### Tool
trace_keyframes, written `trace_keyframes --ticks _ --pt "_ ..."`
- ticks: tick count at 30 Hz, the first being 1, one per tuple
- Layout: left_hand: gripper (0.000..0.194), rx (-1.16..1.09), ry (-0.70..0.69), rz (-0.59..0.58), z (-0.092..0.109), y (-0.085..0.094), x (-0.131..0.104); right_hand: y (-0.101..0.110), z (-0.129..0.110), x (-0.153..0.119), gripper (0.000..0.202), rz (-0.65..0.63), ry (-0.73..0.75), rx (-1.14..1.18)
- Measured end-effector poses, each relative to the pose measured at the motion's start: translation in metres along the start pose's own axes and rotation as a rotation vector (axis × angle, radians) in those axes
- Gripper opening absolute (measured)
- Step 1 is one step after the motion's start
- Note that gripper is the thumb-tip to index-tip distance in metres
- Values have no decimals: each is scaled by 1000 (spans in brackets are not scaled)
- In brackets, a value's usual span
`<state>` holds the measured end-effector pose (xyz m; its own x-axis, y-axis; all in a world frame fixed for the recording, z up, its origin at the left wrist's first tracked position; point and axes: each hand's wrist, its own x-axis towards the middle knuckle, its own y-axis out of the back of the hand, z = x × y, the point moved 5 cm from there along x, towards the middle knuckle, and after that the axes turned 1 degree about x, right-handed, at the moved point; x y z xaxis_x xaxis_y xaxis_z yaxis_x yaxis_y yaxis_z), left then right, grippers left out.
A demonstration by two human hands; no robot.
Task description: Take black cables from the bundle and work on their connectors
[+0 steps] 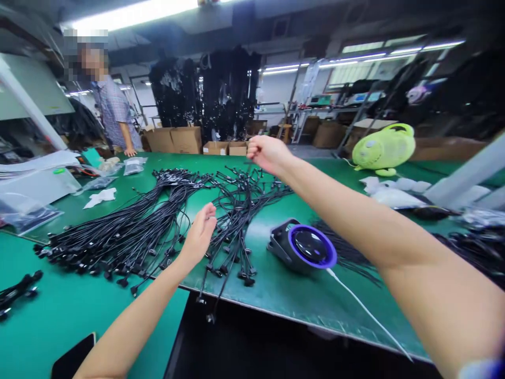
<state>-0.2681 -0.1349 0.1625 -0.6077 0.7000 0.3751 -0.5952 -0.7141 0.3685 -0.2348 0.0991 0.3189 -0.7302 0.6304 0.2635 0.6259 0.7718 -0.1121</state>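
My right hand (270,155) is raised over the far part of the green table, its fingers closed. A thin dark cable end shows just beneath the fingers, above a loose spread of black cables (246,202). Lower and to the left, my left hand (200,234) has its fingers curled together at the near side of that spread; what they hold, if anything, is hidden. Beside it lies a thick bundle of black cables (130,229) with plugs at both ends. Several cable ends from the loose spread hang over the table's near edge.
A small black fan with a purple ring (313,246) stands right of the cables, its white cord (366,310) trailing forward. Farther right are a lime-green fan (384,147) and plastic bags. A phone (74,358) lies near left. A person (114,110) stands behind the table.
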Motion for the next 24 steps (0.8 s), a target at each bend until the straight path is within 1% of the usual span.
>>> trace_keyframes --ticks 1,2,4,5,6,7,8,9,11,12,13,15,17,20,22,24 --pt "51 -21 -25 32 6 2 0 -18 5 -12 26 -32 -50 83" --pt "54 -34 -44 40 11 2 -1 -36 11 -26 25 -69 -93 152" --pt "49 -78 -26 -32 17 -2 -7 -66 22 -55 23 -166 -167 271" --pt "43 -144 15 -83 18 -4 -12 -76 27 -65 22 -202 -191 287" --pt "35 -241 77 -131 18 -6 -18 -80 32 -71 20 -213 -211 282" --pt "30 -355 153 -170 18 -6 -27 -80 37 -71 19 -192 -228 263" --pt "28 -471 234 -198 17 -5 -36 -74 43 -66 19 -148 -244 238" --pt "28 -578 310 -215 17 -2 -46 -64 47 -57 21 -87 -257 214" --pt "28 -727 433 -248 15 9 -66 -37 54 -33 27 35 -261 185" --pt "29 -768 477 -258 14 17 -75 -21 56 -22 29 76 -253 181" --pt "29 -798 508 -249 11 26 -83 -7 57 -12 31 101 -243 181" --pt "28 -829 542 -194 4 46 -95 19 56 0 31 130 -222 179" --pt "27 -807 559 -147 -4 63 -104 38 54 2 30 134 -200 180" --pt "30 -709 574 -125 -16 81 -116 57 46 -1 26 141 -152 178" --pt "33 -546 541 -145 -22 91 -122 69 37 -4 23 166 -109 168" --pt "38 -270 499 -197 -30 98 -129 84 24 -9 18 187 -53 157"
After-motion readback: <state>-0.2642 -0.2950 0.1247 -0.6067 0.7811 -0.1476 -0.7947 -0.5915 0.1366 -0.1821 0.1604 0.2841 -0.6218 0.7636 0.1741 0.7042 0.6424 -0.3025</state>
